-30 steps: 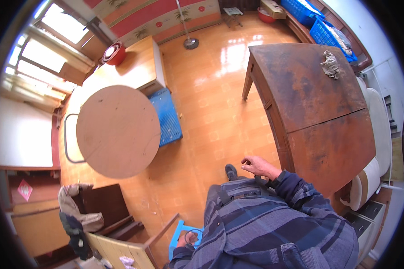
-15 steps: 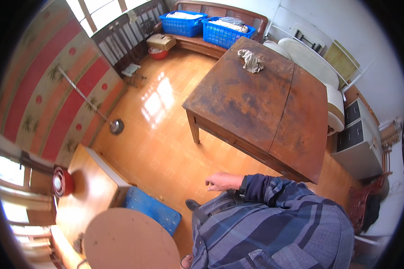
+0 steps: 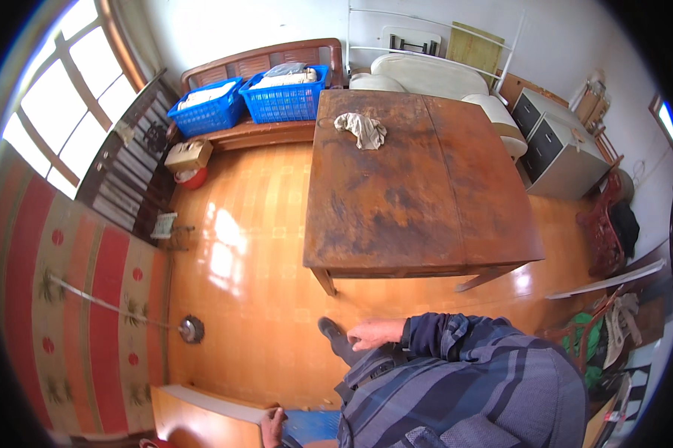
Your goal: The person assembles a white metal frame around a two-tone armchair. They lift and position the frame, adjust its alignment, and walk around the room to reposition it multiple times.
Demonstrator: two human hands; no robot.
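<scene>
My right hand [image 3: 376,334] hangs in front of my dark trousers, past a plaid sleeve [image 3: 456,332]. Its fingers are loosely bent and nothing shows in them. At the lower edge, my left hand [image 3: 272,428] appears beside a light wooden cabinet top [image 3: 209,420] and a blue plastic surface [image 3: 310,424]. Its fingers look curled, but their grip is unclear, and I cannot tell whether it touches the cabinet. Ahead stands a worn brown wooden table [image 3: 396,201], apart from both hands. A crumpled grey-white cloth [image 3: 363,130] lies near its far left corner.
Two blue baskets [image 3: 284,102] of folded cloth rest on a wooden bench [image 3: 262,134]. A pale sofa [image 3: 430,75] and a drawer cabinet [image 3: 560,145] stand behind the table. A long-handled mop [image 3: 191,328] leans at left. A shoe [image 3: 329,327] shows on the floor.
The view has turned left and tilted up, so the table sits squarer and the window shows more. The round tabletop has left the picture. My left hand appears farther left.
</scene>
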